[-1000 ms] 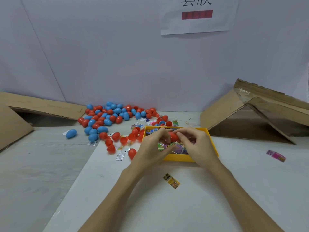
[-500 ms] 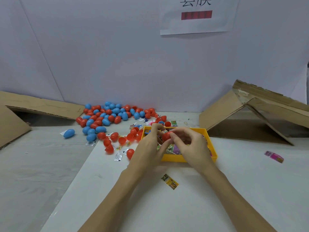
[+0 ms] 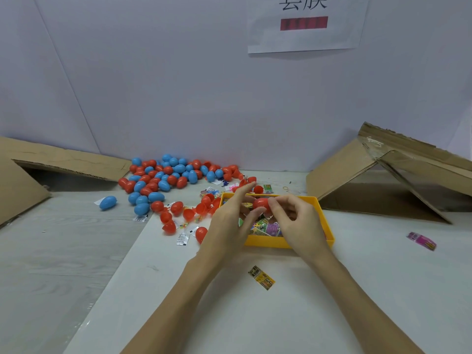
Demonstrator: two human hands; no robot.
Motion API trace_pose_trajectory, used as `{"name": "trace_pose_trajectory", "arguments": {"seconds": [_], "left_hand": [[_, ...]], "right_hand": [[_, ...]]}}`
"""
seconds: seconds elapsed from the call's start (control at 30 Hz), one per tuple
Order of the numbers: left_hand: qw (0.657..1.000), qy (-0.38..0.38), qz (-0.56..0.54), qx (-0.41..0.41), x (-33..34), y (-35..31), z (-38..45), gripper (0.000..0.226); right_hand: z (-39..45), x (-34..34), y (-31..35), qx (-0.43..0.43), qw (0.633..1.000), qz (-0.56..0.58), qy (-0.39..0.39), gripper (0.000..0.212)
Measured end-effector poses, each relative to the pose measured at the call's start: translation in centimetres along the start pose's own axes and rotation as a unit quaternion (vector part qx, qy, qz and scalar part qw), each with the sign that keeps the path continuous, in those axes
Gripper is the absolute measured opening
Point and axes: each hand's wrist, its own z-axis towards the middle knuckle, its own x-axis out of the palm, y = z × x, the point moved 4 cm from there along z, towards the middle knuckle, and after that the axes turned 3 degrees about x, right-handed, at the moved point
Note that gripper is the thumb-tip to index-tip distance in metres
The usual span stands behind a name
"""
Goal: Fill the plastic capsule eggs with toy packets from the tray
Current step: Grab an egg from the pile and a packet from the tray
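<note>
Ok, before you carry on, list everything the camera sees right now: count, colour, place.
red egg: one, red, held over the tray between both hands
tray: one, yellow, centre of table, holds toy packets, several, multicoloured
egg pile: many, red and blue, far left of tray by the wall
lone blue egg: one, apart to the left of the pile
yellow packet: one, on table nearer than the tray
pink packet: one, on table at right
cardboard: brown, folded pieces at right, more at far left
paper sign: one, white, on wall
left hand: fingers straight, touching the red egg
right hand: pinches the red egg
</note>
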Motion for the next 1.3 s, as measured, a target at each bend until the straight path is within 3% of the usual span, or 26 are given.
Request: {"name": "trace_pose_trajectory", "arguments": {"seconds": [0.07, 0.17, 0.4, 0.57, 0.63, 0.73, 0.87, 1.17, 1.3], "left_hand": [[0.999, 0.019, -0.028, 0.004, 0.0, 0.2, 0.1, 0.062], [0.998, 0.033, -0.013, 0.041, 0.2, 0.0, 0.1, 0.048], [0.999, 0.038, 0.004, 0.018, 0.1, 0.5, -0.2, 0.037], [1.0, 0.0, 0.005, -0.003, -0.5, 0.3, 0.0, 0.026], [1.0, -0.018, 0.017, -0.016, -0.9, 0.7, 0.0, 0.024], [0.999, -0.032, 0.024, -0.026, -1.3, 1.4, 0.0, 0.022], [0.998, -0.031, 0.034, -0.043, -1.2, 2.1, -0.1, 0.024], [0.998, -0.025, 0.057, -0.032, -1.1, 2.3, -0.1, 0.022], [0.998, -0.008, 0.061, -0.03, -0.9, 2.4, -0.1, 0.023]], "right_hand": [[0.0, 0.0, -0.1, 0.01, 1.0, -0.001, -0.003, 0.028], [-0.1, 0.1, 0.0, 0.009, 1.0, -0.002, 0.005, 0.038], [0.0, 0.0, 0.0, -0.018, 1.0, 0.004, 0.015, 0.011], [0.3, -0.4, 0.0, 0.0, 0.999, 0.014, 0.03, 0.018], [0.5, -1.1, 0.0, -0.031, 0.995, -0.086, 0.031, 0.013], [0.4, -1.0, -0.7, -0.042, 0.956, -0.27, 0.111, 0.024], [0.1, -0.4, -1.1, -0.021, 0.911, -0.375, 0.169, 0.034], [0.1, -1.0, 0.3, -0.063, 0.955, -0.284, 0.052, 0.007], [0.2, -1.1, 0.2, -0.057, 0.962, -0.26, 0.057, 0.007]]}}
